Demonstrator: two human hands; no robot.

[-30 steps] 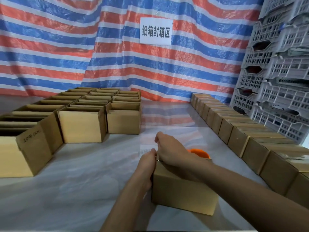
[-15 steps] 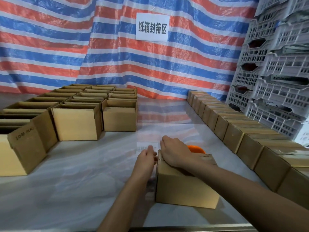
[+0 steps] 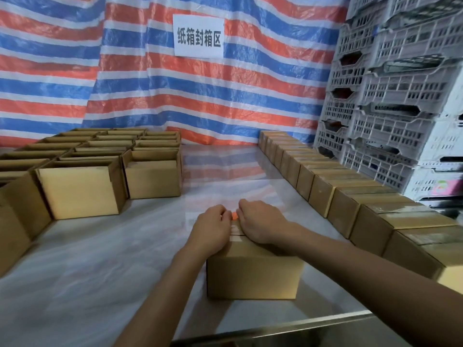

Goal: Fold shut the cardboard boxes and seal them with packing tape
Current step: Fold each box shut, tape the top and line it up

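A closed cardboard box (image 3: 253,276) stands on the table right in front of me, its long face toward me. A strip of clear tape runs along the top seam between my hands. My left hand (image 3: 210,229) lies on the left half of the top and my right hand (image 3: 260,221) on the right half. The fingers of both bend down over the box's far edge, where their tips are hidden. A small piece of the orange tape dispenser (image 3: 234,216) shows between my hands, behind the box.
Several open boxes (image 3: 80,191) stand in rows at the left. A row of taped boxes (image 3: 350,196) lines the right side, with stacked grey plastic crates (image 3: 390,96) behind. The metal table edge (image 3: 275,329) runs near me. A striped tarp hangs at the back.
The box has turned so its long face is square to me. My left hand moved from the box's left end onto its top, and both hands now reach over the far edge.
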